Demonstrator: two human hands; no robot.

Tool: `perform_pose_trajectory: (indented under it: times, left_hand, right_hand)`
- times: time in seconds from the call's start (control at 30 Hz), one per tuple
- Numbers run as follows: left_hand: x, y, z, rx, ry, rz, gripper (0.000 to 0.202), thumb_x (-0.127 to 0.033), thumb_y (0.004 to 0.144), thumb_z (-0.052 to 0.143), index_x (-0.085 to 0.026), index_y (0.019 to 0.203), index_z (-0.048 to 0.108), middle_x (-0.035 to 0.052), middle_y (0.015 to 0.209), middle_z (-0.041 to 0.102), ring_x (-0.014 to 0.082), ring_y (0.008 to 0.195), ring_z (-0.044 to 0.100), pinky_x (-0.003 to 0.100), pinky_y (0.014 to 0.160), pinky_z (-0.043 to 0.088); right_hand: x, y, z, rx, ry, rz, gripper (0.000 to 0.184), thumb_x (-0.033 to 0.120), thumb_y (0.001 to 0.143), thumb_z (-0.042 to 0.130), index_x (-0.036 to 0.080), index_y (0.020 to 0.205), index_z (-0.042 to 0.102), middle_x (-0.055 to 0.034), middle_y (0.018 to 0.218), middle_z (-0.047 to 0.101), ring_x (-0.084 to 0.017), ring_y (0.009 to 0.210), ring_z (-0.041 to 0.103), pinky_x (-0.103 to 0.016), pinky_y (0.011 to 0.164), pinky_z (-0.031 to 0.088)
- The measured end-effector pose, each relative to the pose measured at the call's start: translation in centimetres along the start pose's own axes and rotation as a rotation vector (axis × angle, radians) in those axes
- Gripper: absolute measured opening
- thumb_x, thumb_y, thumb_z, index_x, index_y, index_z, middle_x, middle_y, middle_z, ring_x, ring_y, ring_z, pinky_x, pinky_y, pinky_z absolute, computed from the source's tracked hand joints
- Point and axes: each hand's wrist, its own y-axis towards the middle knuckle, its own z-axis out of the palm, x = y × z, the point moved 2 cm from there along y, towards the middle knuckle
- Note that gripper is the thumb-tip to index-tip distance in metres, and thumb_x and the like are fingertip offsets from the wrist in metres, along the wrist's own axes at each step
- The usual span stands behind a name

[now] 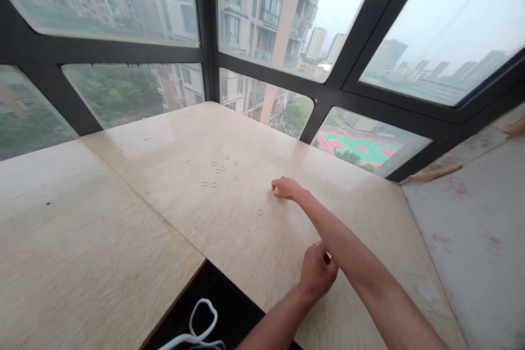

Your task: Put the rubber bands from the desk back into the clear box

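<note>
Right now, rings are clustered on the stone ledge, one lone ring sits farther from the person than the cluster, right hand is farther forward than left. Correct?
No: the head view shows the lone ring nearer the person than the ring cluster. The rest stands: the cluster is on the stone ledge, and the right hand is farther forward than the left hand.

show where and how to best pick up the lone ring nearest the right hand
Probably pinch the ring by opposite edges of its thin rim, coming down from above on the side of the right hand. It lies flat on the counter, offering little height, but sits apart from the other rings, leaving fingertip room.
</note>
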Motion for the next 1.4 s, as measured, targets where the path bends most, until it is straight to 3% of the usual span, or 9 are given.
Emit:
perform_pose_trajectory:
  times: [0.2, 0.37, 0.53, 0.67, 0.77, 0.97, 1.17, 1.4]
  left_hand:
    - [0.8, -0.2, 0.5, 0.001, 0.124, -0.024, 0.011, -0.011, 0.074, 0.053, -0.018, 0.068, 0.06, 0.0028, 0.069, 0.062, 0.0149, 0.061, 0.052, 0.027, 0.058, 0.039]
    - [0.9, 0.0, 0.4, 0.001, 0.105, -0.029, 0.013, -0.01, 0.074, 0.053, -0.017, 0.075, 0.064, 0.0032, 0.074, 0.066, 0.0149, 0.062, 0.055, 0.027, 0.063, 0.043]
    - [0.6, 0.2, 0.2, 0.014, 0.091, 0.005, 0.016, -0.009, 0.075, 0.053, -0.016, 0.08, 0.066, 0.0043, 0.078, 0.068, 0.0152, 0.065, 0.057, 0.028, 0.066, 0.046]
    - [0.7, 0.2, 0.3, 0.041, 0.083, -0.005, 0.017, -0.009, 0.076, 0.052, -0.015, 0.082, 0.067, 0.0048, 0.082, 0.069, 0.014, 0.063, 0.058, 0.027, 0.065, 0.047]
    - [0.8, 0.2, 0.3, 0.068, 0.097, -0.014, 0.016, -0.011, 0.078, 0.052, -0.016, 0.083, 0.066, 0.0039, 0.081, 0.069, 0.0129, 0.061, 0.057, 0.026, 0.062, 0.046]
    - [0.5, 0.2, 0.1, 0.086, 0.145, 0.023, 0.013, -0.013, 0.079, 0.049, -0.016, 0.076, 0.062, 0.0014, 0.074, 0.065, 0.013, 0.063, 0.056, 0.024, 0.059, 0.042]
    - [0.3, 0.3, -0.1, 0.105, 0.149, 0.042, 0.014, -0.017, 0.081, 0.051, -0.016, 0.082, 0.065, 0.0032, 0.079, 0.068, 0.0143, 0.07, 0.06, 0.026, 0.067, 0.047]
    - [0.4, 0.1, 0.0, 0.165, 0.222, 0.078, 0.015, -0.021, 0.083, 0.051, -0.017, 0.086, 0.065, 0.0055, 0.082, 0.069, 0.0166, 0.074, 0.063, 0.03, 0.07, 0.05]
  right_hand:
    - [-0.5, -1.4, -0.3, 0.117, -0.011, -0.031, 0.021, 0.033, 0.091, 0.059, 0.015, 0.102, 0.063, -0.0049, 0.104, 0.065, -0.017, 0.091, 0.063, -0.039, 0.081, 0.053]
    - [-1.5, -3.9, 0.2, 0.086, 0.22, -0.067, 0.006, 0.018, 0.079, 0.067, 0.015, 0.076, 0.064, 0.0004, 0.067, 0.065, -0.012, 0.064, 0.061, -0.026, 0.063, 0.049]
    - [-2.9, -8.1, 1.5, -0.051, 0.597, -0.074, 0.013, 0.012, 0.072, 0.055, 0.018, 0.083, 0.057, 0.0082, 0.05, 0.055, -0.006, 0.043, 0.048, -0.016, 0.044, 0.036]
    - [-3.9, -12.2, 2.2, -0.18, 0.854, -0.049, 0.01, 0.023, 0.076, 0.052, 0.02, 0.085, 0.049, 0.0101, 0.049, 0.055, -0.004, 0.034, 0.037, -0.014, 0.036, 0.029]
    - [-4.1, -15.1, 2.4, -0.301, 0.988, -0.022, 0.017, 0.037, 0.082, 0.051, 0.022, 0.084, 0.044, 0.0102, 0.049, 0.054, -0.004, 0.032, 0.034, -0.014, 0.033, 0.027]
    - [-3.7, -20.1, 3.7, -0.587, 1.435, 0.063, 0.031, 0.049, 0.079, 0.062, 0.02, 0.084, 0.049, 0.011, 0.04, 0.049, -0.003, 0.027, 0.027, -0.014, 0.028, 0.019]
    - [-3.8, -25.5, 6.5, -0.826, 1.404, 0.322, 0.033, 0.049, 0.078, 0.065, 0.019, 0.086, 0.056, 0.0099, 0.04, 0.048, -0.003, 0.028, 0.028, -0.014, 0.028, 0.021]
    - [-4.9, -33.4, 10.2, -0.976, 1.065, 0.689, 0.037, 0.053, 0.083, 0.057, 0.017, 0.09, 0.061, 0.007, 0.042, 0.047, -0.007, 0.032, 0.035, -0.019, 0.031, 0.024]
